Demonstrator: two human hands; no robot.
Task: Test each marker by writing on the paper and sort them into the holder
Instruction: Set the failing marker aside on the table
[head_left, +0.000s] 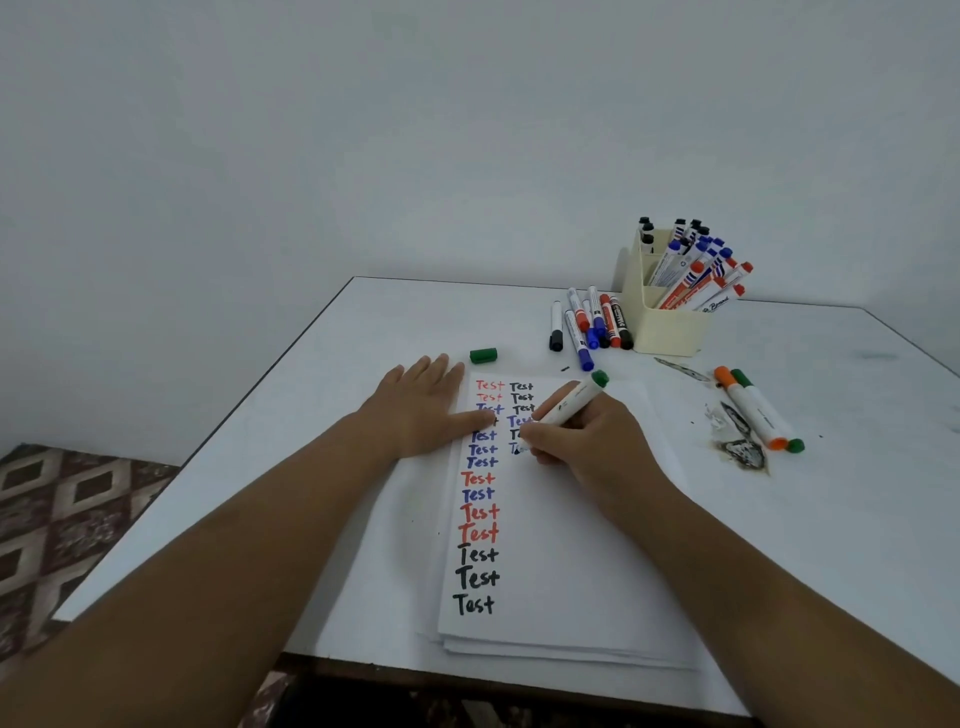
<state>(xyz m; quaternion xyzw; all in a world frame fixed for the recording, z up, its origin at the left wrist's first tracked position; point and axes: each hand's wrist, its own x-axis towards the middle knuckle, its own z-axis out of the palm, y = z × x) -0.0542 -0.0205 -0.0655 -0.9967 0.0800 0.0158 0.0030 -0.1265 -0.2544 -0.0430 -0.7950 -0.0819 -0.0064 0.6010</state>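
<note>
My right hand (587, 441) grips a white marker with a green end (574, 402), its tip down on the paper (561, 545) in the second column of "Test" words. My left hand (423, 402) lies flat with straight fingers on the paper's upper left edge. The marker's green cap (483, 355) lies on the table just beyond the paper. A cream holder (670, 317) at the back right is packed with black, blue and red markers. Several loose markers (589, 325) lie in front of it to its left.
An orange marker (748, 408) and a green marker (768, 410) lie side by side right of the paper, near dark smudges (743, 452) on the white table (311, 415). A patterned rug (62, 519) covers the floor at left. A plain wall stands behind.
</note>
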